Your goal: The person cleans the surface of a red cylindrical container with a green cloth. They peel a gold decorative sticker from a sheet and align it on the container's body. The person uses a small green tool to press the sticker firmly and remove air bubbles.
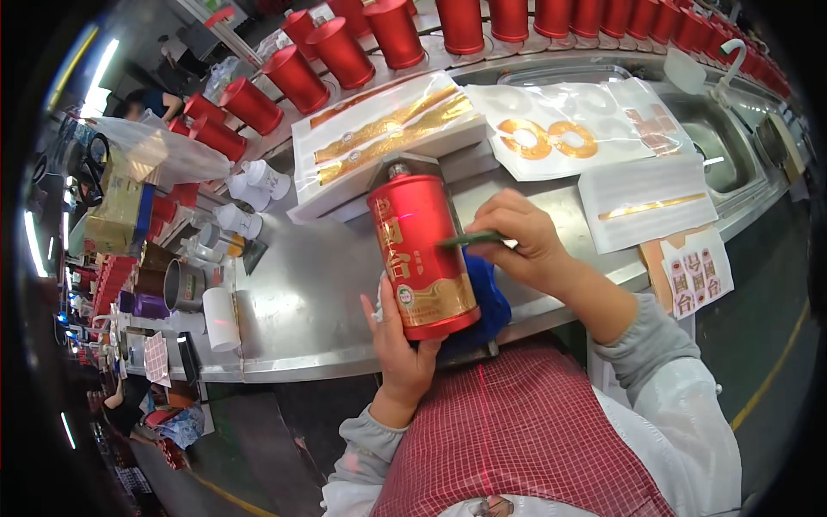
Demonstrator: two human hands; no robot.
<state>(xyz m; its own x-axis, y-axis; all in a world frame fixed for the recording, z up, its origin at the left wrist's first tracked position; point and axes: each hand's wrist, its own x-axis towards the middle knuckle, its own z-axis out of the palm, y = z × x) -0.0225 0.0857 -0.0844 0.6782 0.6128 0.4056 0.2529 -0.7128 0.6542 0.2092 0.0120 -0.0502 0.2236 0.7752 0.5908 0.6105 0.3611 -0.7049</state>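
Observation:
A glossy red cylindrical bottle (pixel 435 226) with gold lettering and a gold wavy band leans at a slight tilt over the front of the metal table, its neck away from me. My left hand (pixel 402 353) grips it near the base, with the thumb and fingers partly hidden. In my right hand (pixel 525 233) is a dark green flat strip-like tool (pixel 474 239), pinched between the fingers. Its tip meets or nearly meets the bottle's right side. Below and to the right of the bottle, a blue support or cloth (pixel 489 297) shows partly.
Behind the bottle lies a white stack of gold strip decals (pixel 388 138). Sheets with gold ring shapes (pixel 620 146), a narrow gold strip (pixel 650 207) and small printed characters (pixel 699 274) lie rightward. A sink (pixel 724 142) and a row of red bottles (pixel 401 34) stand beyond.

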